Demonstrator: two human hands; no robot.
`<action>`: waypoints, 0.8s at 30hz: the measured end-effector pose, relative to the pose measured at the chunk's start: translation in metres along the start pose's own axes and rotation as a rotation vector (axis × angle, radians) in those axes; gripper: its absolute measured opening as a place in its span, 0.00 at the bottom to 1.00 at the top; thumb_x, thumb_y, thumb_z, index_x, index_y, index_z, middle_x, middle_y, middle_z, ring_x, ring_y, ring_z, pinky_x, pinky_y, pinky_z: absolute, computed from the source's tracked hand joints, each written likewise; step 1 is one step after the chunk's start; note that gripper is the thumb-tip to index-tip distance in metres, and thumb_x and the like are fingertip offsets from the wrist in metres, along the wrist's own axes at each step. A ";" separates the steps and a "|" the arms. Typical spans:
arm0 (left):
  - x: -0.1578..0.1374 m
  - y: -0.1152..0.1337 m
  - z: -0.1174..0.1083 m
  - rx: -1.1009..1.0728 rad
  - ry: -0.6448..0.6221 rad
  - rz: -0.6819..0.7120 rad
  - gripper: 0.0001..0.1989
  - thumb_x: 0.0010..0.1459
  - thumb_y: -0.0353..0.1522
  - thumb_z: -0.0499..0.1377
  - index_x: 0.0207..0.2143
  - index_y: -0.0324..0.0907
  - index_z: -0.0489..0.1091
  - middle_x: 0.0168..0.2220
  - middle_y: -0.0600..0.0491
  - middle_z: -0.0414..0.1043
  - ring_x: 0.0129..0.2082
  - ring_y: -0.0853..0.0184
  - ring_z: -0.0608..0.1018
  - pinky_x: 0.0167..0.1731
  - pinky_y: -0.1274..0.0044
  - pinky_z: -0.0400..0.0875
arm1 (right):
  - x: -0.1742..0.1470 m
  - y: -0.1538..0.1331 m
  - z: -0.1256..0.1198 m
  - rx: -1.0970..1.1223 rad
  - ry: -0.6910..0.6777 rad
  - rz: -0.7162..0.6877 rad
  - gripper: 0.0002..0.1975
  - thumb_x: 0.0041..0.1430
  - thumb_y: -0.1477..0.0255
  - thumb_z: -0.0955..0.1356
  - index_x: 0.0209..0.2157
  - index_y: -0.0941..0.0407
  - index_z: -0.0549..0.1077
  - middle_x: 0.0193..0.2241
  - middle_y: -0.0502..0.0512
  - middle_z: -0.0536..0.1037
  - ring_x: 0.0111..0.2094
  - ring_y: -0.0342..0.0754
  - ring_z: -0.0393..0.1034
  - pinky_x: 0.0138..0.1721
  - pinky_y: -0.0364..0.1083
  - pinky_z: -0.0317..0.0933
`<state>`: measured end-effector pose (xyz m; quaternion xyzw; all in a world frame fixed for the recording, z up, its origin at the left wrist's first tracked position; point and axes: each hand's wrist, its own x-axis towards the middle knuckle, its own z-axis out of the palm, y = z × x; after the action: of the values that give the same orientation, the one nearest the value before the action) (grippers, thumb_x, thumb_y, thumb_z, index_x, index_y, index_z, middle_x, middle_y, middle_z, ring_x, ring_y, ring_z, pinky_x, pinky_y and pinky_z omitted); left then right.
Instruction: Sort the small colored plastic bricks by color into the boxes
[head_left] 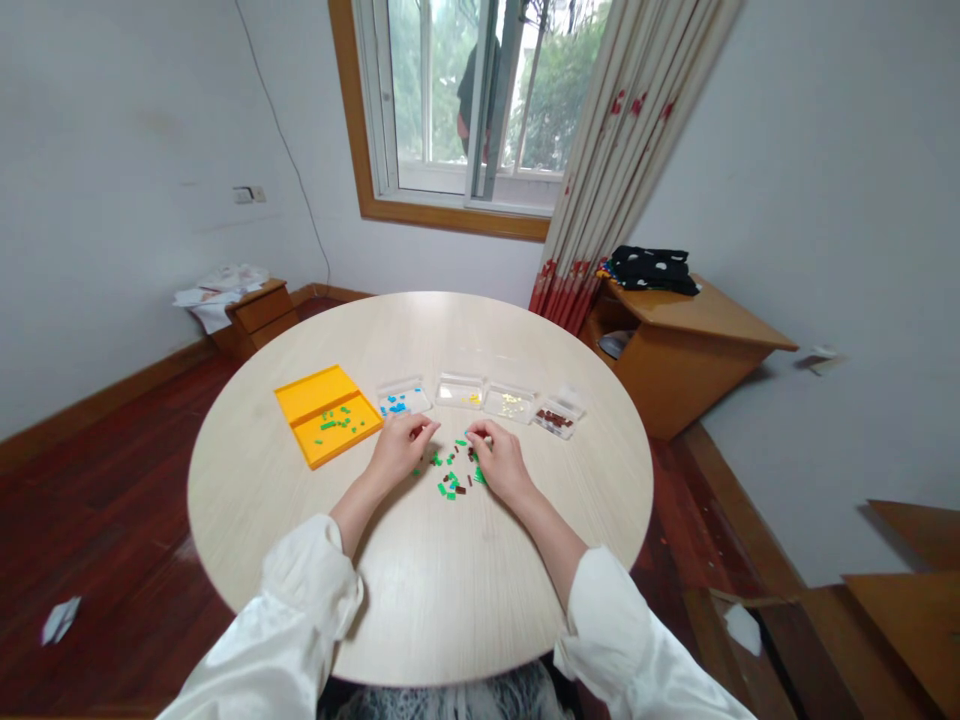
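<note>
My left hand (402,449) is over the middle of the round table (450,590), thumb and fingertips pinched together. Opposite it, my right hand (501,462) also has its fingers drawn into a pinch. Anything between either set of fingertips is too small to make out. Loose green building bricks (451,478) and dark brown bricks (460,490) lie scattered on the tabletop between and below the hands. Part of the pile is hidden by the right hand. Just beyond the left hand is a clear box (418,399) with blue bricks.
An open yellow case (304,398) with green bricks lies left. Behind the hands stand clear boxes with yellow bricks (475,399), pale bricks (512,405) and brown bricks (555,420). A wooden cabinet (652,370) holds folded dark cloth (651,270). Someone (472,100) shows at the window.
</note>
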<state>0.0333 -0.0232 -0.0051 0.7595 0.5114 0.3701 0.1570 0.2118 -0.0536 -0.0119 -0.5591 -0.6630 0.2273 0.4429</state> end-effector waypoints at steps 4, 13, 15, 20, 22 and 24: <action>-0.004 0.008 0.003 -0.149 -0.111 0.026 0.12 0.56 0.35 0.54 0.28 0.40 0.75 0.25 0.52 0.74 0.25 0.69 0.69 0.32 0.75 0.62 | -0.001 -0.002 0.002 0.098 -0.011 -0.003 0.06 0.55 0.71 0.64 0.28 0.57 0.72 0.26 0.51 0.75 0.27 0.44 0.67 0.34 0.44 0.61; -0.007 0.022 0.005 -0.346 -0.214 -0.078 0.15 0.52 0.39 0.56 0.29 0.37 0.76 0.18 0.55 0.68 0.20 0.72 0.65 0.22 0.79 0.58 | -0.004 -0.006 0.005 0.152 -0.049 -0.054 0.07 0.55 0.69 0.65 0.28 0.56 0.73 0.27 0.52 0.76 0.28 0.44 0.67 0.33 0.43 0.61; -0.007 0.021 0.007 -0.401 -0.218 -0.116 0.15 0.50 0.40 0.57 0.28 0.37 0.76 0.18 0.55 0.68 0.20 0.72 0.65 0.21 0.80 0.57 | -0.004 -0.007 0.005 0.149 -0.049 -0.065 0.07 0.55 0.70 0.65 0.28 0.56 0.73 0.28 0.52 0.76 0.29 0.44 0.67 0.32 0.43 0.61; -0.005 0.017 0.008 -0.490 -0.234 -0.179 0.17 0.48 0.42 0.59 0.26 0.36 0.75 0.17 0.55 0.66 0.18 0.73 0.65 0.19 0.81 0.57 | -0.004 -0.006 0.005 0.157 -0.062 -0.089 0.08 0.56 0.70 0.64 0.29 0.56 0.74 0.29 0.53 0.77 0.30 0.44 0.68 0.33 0.43 0.61; -0.005 0.016 0.007 -0.511 -0.237 -0.193 0.17 0.47 0.42 0.59 0.26 0.35 0.74 0.16 0.56 0.64 0.17 0.74 0.64 0.19 0.81 0.57 | -0.004 -0.005 0.005 0.169 -0.060 -0.090 0.08 0.56 0.71 0.64 0.30 0.57 0.74 0.30 0.54 0.77 0.30 0.45 0.68 0.33 0.44 0.61; -0.004 0.015 0.006 -0.527 -0.223 -0.198 0.16 0.48 0.41 0.59 0.27 0.36 0.74 0.15 0.57 0.63 0.16 0.74 0.64 0.18 0.81 0.57 | -0.004 -0.004 0.005 0.180 -0.056 -0.083 0.09 0.56 0.71 0.63 0.31 0.57 0.75 0.30 0.54 0.77 0.31 0.45 0.69 0.34 0.44 0.61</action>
<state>0.0466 -0.0319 -0.0018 0.6752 0.4489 0.3870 0.4392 0.2049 -0.0574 -0.0126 -0.4825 -0.6745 0.2830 0.4818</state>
